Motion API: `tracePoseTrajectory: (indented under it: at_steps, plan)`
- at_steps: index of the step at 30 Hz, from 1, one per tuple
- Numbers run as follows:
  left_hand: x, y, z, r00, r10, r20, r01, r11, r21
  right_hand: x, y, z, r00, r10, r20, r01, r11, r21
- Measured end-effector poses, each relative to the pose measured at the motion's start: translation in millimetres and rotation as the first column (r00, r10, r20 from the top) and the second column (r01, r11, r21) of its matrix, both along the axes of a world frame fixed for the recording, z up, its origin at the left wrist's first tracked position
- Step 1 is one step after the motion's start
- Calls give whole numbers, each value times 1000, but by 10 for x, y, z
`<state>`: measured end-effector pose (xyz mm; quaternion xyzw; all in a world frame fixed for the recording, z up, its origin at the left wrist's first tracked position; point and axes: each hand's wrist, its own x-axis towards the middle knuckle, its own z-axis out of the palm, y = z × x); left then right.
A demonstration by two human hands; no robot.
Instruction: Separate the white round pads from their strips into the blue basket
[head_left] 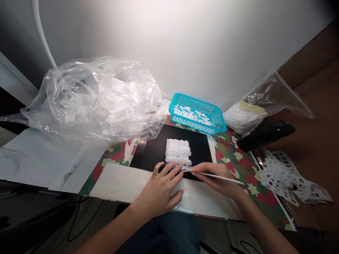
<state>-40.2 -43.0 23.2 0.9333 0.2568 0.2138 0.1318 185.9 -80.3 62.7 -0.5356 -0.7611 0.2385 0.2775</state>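
A block of white translucent round pieces point(178, 150), set in rows, lies on a black mat point(156, 144). My left hand point(166, 183) rests with its fingers spread, the fingertips on the near edge of the block. My right hand point(214, 176) pinches a thin white stick point(225, 178), whose tip reaches the near right corner of the block beside my left fingertips. Exactly what the tip touches is too small to make out.
Behind the mat stands a turquoise basket point(219, 123) with many small white pieces. A large clear plastic bag point(92, 102) bulges at the left. At the right are a smaller bag point(243, 118), a black handle point(267, 135) and perforated white sheets point(291, 176). White paper point(119, 180) lines the front edge.
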Motion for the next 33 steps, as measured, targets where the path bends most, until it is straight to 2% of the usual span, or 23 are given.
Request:
tracePoseTrajectory:
  at_steps: [13,21,33]
  plan:
    - [4,-11,4,1000,19,-1,-19,1000,-8,-15,13,-36,999,16,30,-17,999,32]
    - [11,-12,-4,1000,17,-1,-17,1000,26,29,17,10,997,23,68,-18,998,-65]
    - [0,-6,-21,1000,1,-11,-1,1000,4,166,86,74,983,182,-26,-184,972,-148]
